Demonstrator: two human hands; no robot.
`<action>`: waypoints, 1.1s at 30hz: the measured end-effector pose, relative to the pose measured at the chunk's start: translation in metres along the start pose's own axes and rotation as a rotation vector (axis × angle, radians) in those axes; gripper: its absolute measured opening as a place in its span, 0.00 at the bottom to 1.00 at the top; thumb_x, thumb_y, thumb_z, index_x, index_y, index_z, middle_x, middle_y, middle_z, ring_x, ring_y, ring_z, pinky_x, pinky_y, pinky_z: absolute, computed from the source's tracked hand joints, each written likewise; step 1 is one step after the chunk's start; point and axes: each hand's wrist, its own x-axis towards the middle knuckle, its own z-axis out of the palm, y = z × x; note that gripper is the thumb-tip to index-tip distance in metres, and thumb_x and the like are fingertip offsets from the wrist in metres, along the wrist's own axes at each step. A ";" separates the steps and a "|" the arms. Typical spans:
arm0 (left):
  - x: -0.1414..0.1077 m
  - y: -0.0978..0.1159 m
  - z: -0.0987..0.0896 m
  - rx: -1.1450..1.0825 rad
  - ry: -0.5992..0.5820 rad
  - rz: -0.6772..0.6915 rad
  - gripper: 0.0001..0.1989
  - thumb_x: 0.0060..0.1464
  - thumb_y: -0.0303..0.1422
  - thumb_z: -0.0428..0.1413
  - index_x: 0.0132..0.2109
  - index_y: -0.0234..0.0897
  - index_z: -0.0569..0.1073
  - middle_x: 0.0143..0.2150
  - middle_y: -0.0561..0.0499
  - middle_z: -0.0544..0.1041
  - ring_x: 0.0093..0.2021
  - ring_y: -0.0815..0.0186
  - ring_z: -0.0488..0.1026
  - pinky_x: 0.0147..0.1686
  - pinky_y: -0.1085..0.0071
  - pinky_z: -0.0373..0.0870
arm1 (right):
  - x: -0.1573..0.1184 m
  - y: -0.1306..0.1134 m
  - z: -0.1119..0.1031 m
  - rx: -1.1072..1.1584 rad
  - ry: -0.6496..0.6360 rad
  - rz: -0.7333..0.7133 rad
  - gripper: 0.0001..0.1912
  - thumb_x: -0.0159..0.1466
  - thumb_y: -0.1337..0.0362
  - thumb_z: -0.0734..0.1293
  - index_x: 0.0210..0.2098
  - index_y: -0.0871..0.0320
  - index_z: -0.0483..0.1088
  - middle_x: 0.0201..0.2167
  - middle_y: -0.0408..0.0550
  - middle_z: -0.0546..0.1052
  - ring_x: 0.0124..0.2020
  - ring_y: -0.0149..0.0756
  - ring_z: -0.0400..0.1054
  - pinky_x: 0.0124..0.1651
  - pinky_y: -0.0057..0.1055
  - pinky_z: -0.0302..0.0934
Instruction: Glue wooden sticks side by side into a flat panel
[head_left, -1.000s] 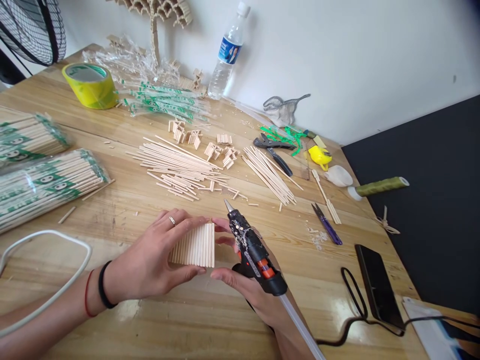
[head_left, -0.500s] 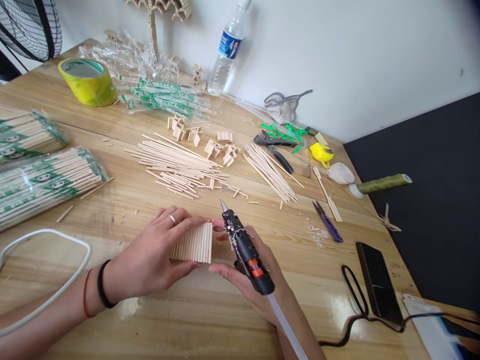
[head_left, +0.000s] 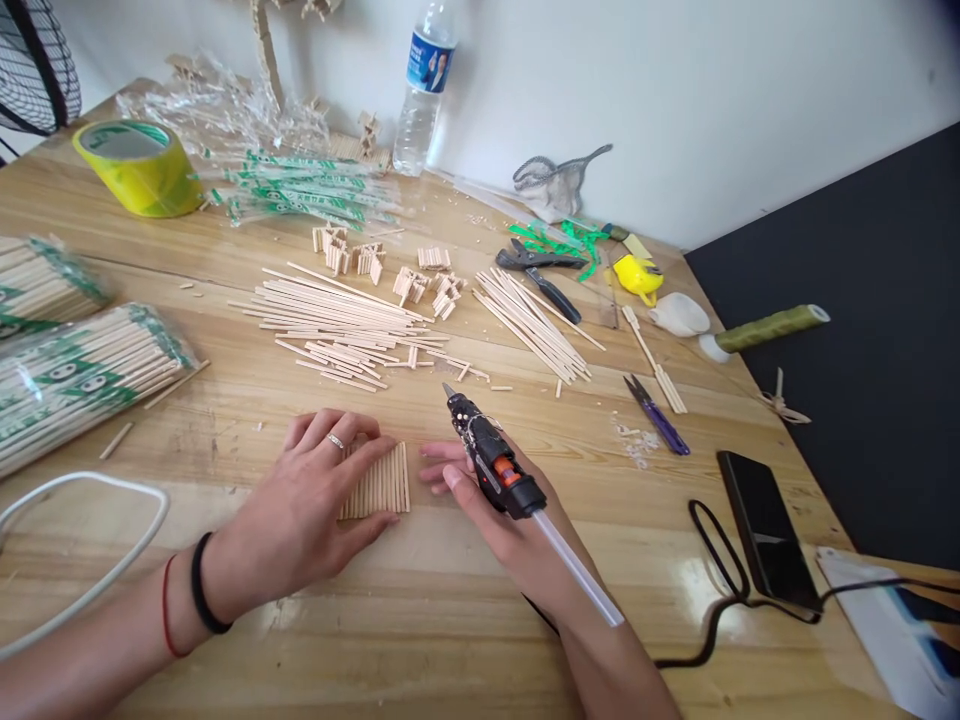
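Observation:
My left hand (head_left: 319,490) is curled over a flat panel of short wooden sticks (head_left: 386,482) set side by side, thumb at its near edge and fingers at its far edge. The panel lies low at the tabletop, its left part hidden under the hand. My right hand (head_left: 499,510) holds a black hot glue gun (head_left: 491,455), its nozzle pointing away and to the left. A clear glue stick (head_left: 577,568) juts from the gun's back. The fingers of this hand are just right of the panel, apart from it.
Loose sticks (head_left: 337,310) and small stick pieces (head_left: 411,285) lie beyond my hands. Further right are pliers (head_left: 551,290), purple scissors (head_left: 656,415) and a phone (head_left: 766,530) beside a black cable. Packed sticks (head_left: 90,375), tape (head_left: 139,168) and a bottle (head_left: 424,90) stand left and back.
The stick panel has gone from tilted up to lying flat, with my left hand lowered over it. My right hand's fingers have drawn away from the panel, still holding the glue gun.

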 end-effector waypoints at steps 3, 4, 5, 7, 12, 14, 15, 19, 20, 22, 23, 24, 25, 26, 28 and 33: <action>0.001 0.001 0.000 0.017 0.016 0.004 0.21 0.66 0.37 0.61 0.63 0.35 0.74 0.57 0.39 0.76 0.56 0.47 0.70 0.56 0.47 0.67 | 0.000 0.000 0.000 0.023 -0.027 0.032 0.13 0.74 0.54 0.69 0.53 0.53 0.73 0.55 0.55 0.84 0.50 0.46 0.84 0.53 0.40 0.79; 0.001 0.002 0.000 0.023 0.022 0.007 0.21 0.67 0.37 0.60 0.63 0.34 0.74 0.57 0.39 0.76 0.56 0.47 0.71 0.56 0.46 0.68 | 0.000 -0.001 0.000 0.017 -0.030 0.035 0.13 0.74 0.54 0.69 0.53 0.53 0.73 0.55 0.55 0.84 0.50 0.46 0.84 0.53 0.40 0.79; 0.001 0.003 0.000 0.028 0.025 0.010 0.21 0.67 0.37 0.60 0.63 0.34 0.74 0.57 0.38 0.76 0.56 0.47 0.71 0.56 0.46 0.68 | 0.000 -0.002 0.000 0.006 -0.029 0.038 0.13 0.74 0.54 0.69 0.53 0.53 0.73 0.54 0.55 0.84 0.49 0.46 0.84 0.53 0.40 0.79; 0.002 0.005 -0.002 0.041 0.028 0.012 0.21 0.67 0.37 0.59 0.62 0.34 0.75 0.57 0.37 0.76 0.56 0.46 0.71 0.55 0.45 0.69 | 0.000 -0.004 0.000 -0.022 -0.036 0.041 0.13 0.74 0.55 0.69 0.53 0.54 0.73 0.53 0.55 0.85 0.47 0.46 0.85 0.52 0.40 0.79; 0.002 0.013 -0.003 0.134 0.016 0.000 0.18 0.68 0.36 0.57 0.61 0.34 0.76 0.60 0.36 0.76 0.58 0.43 0.71 0.55 0.43 0.71 | -0.001 -0.007 0.002 -0.071 -0.051 0.035 0.12 0.74 0.56 0.69 0.54 0.51 0.74 0.55 0.50 0.85 0.51 0.47 0.84 0.57 0.43 0.77; 0.001 0.014 0.000 0.165 -0.015 0.046 0.20 0.70 0.34 0.54 0.64 0.30 0.73 0.64 0.34 0.75 0.65 0.42 0.69 0.62 0.43 0.68 | -0.002 -0.008 0.002 -0.086 -0.056 0.024 0.12 0.74 0.57 0.68 0.54 0.51 0.74 0.55 0.50 0.85 0.52 0.47 0.83 0.58 0.44 0.76; 0.001 0.014 0.002 0.182 -0.032 0.076 0.22 0.71 0.34 0.52 0.66 0.27 0.71 0.68 0.33 0.73 0.69 0.43 0.67 0.67 0.43 0.65 | -0.002 -0.009 0.002 -0.090 -0.059 0.018 0.12 0.74 0.57 0.68 0.54 0.51 0.74 0.56 0.51 0.85 0.53 0.48 0.83 0.59 0.44 0.76; -0.003 0.011 0.010 0.271 -0.067 0.132 0.32 0.73 0.35 0.49 0.76 0.21 0.57 0.78 0.29 0.59 0.79 0.45 0.54 0.76 0.48 0.55 | -0.003 -0.012 0.002 -0.111 -0.061 0.018 0.11 0.73 0.58 0.69 0.52 0.52 0.74 0.56 0.52 0.85 0.54 0.50 0.83 0.59 0.46 0.76; -0.004 0.010 0.012 0.290 -0.070 0.130 0.33 0.73 0.35 0.49 0.77 0.21 0.55 0.79 0.28 0.57 0.80 0.45 0.53 0.76 0.48 0.54 | -0.003 -0.013 0.002 -0.116 -0.057 0.020 0.10 0.73 0.57 0.69 0.51 0.52 0.74 0.55 0.52 0.85 0.54 0.50 0.83 0.59 0.47 0.76; -0.005 0.010 0.013 0.320 -0.079 0.127 0.34 0.73 0.36 0.49 0.78 0.21 0.53 0.80 0.28 0.54 0.80 0.45 0.52 0.77 0.49 0.54 | -0.003 -0.014 0.002 -0.117 -0.051 0.020 0.10 0.72 0.57 0.68 0.50 0.51 0.73 0.54 0.53 0.86 0.54 0.52 0.83 0.60 0.49 0.75; -0.005 0.011 0.013 0.331 -0.084 0.127 0.34 0.74 0.36 0.48 0.78 0.21 0.52 0.80 0.27 0.54 0.80 0.45 0.51 0.77 0.49 0.54 | -0.003 -0.015 0.002 -0.114 -0.046 0.019 0.10 0.72 0.56 0.68 0.50 0.51 0.73 0.54 0.53 0.86 0.54 0.52 0.83 0.60 0.51 0.75; -0.005 0.011 0.013 0.338 -0.088 0.126 0.34 0.74 0.36 0.48 0.78 0.20 0.52 0.80 0.27 0.53 0.81 0.45 0.51 0.77 0.49 0.54 | -0.003 -0.015 0.003 -0.109 -0.043 0.019 0.10 0.72 0.56 0.68 0.50 0.51 0.73 0.54 0.53 0.86 0.53 0.53 0.83 0.60 0.52 0.75; -0.004 0.012 0.013 0.340 -0.090 0.124 0.34 0.74 0.36 0.48 0.78 0.20 0.52 0.80 0.27 0.53 0.81 0.45 0.51 0.77 0.49 0.53 | -0.003 -0.016 0.003 -0.107 -0.040 0.023 0.09 0.72 0.56 0.68 0.49 0.51 0.73 0.53 0.54 0.86 0.53 0.53 0.83 0.60 0.53 0.75; -0.004 0.013 0.013 0.339 -0.090 0.122 0.34 0.74 0.36 0.48 0.78 0.20 0.53 0.80 0.27 0.53 0.81 0.45 0.50 0.78 0.49 0.53 | -0.003 -0.016 0.003 -0.105 -0.041 0.029 0.09 0.72 0.56 0.68 0.48 0.52 0.73 0.53 0.54 0.86 0.53 0.54 0.83 0.60 0.53 0.75; -0.004 0.014 0.013 0.334 -0.086 0.116 0.34 0.74 0.36 0.48 0.78 0.21 0.54 0.80 0.28 0.53 0.81 0.46 0.50 0.78 0.49 0.52 | -0.003 -0.016 0.004 -0.100 -0.045 0.034 0.09 0.72 0.56 0.68 0.48 0.52 0.73 0.53 0.54 0.86 0.54 0.54 0.83 0.60 0.53 0.75; -0.004 0.015 0.013 0.335 -0.092 0.100 0.32 0.75 0.36 0.47 0.77 0.21 0.56 0.80 0.29 0.53 0.81 0.48 0.48 0.79 0.49 0.49 | -0.004 -0.014 0.003 -0.061 -0.080 0.034 0.09 0.74 0.55 0.67 0.50 0.51 0.73 0.56 0.53 0.84 0.56 0.51 0.82 0.62 0.50 0.75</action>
